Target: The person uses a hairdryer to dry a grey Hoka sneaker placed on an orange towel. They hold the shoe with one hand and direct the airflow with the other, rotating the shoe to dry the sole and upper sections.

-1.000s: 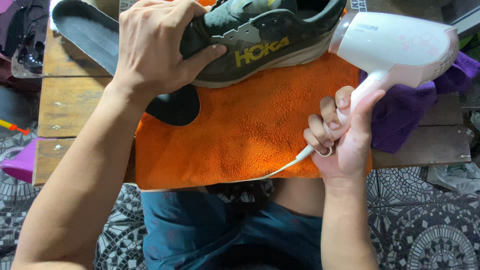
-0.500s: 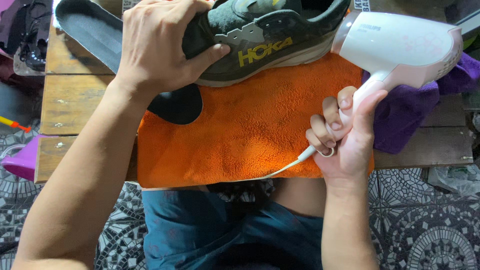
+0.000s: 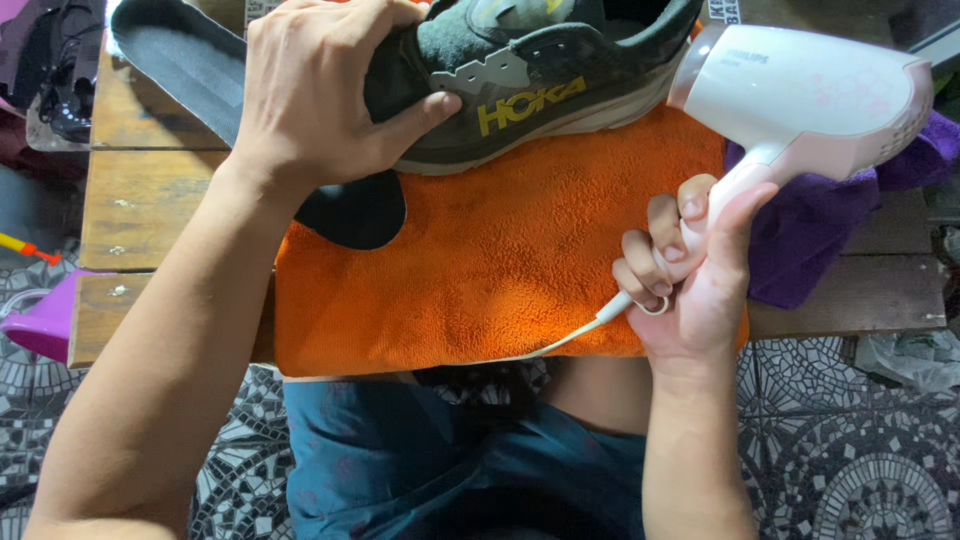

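My left hand (image 3: pixel 320 95) grips the toe end of a dark grey running shoe (image 3: pixel 540 70) with a pale sole, holding it on its side over an orange towel (image 3: pixel 480 270). My right hand (image 3: pixel 690 270) is wrapped around the handle of a white and pink hair dryer (image 3: pixel 800 90). The dryer's nozzle points at the heel end of the shoe and almost touches it. A white cord (image 3: pixel 570 340) runs from the handle across the towel's front edge.
A black insole (image 3: pixel 180 60) lies on the wooden table (image 3: pixel 150 200) at the left, partly under my left hand. A purple cloth (image 3: pixel 830 230) sits under the dryer at the right. Patterned floor tiles and a pink tub (image 3: pixel 45 320) lie below.
The shoe, both hands and the dryer hold nearly the same places; only the view shifts slightly.
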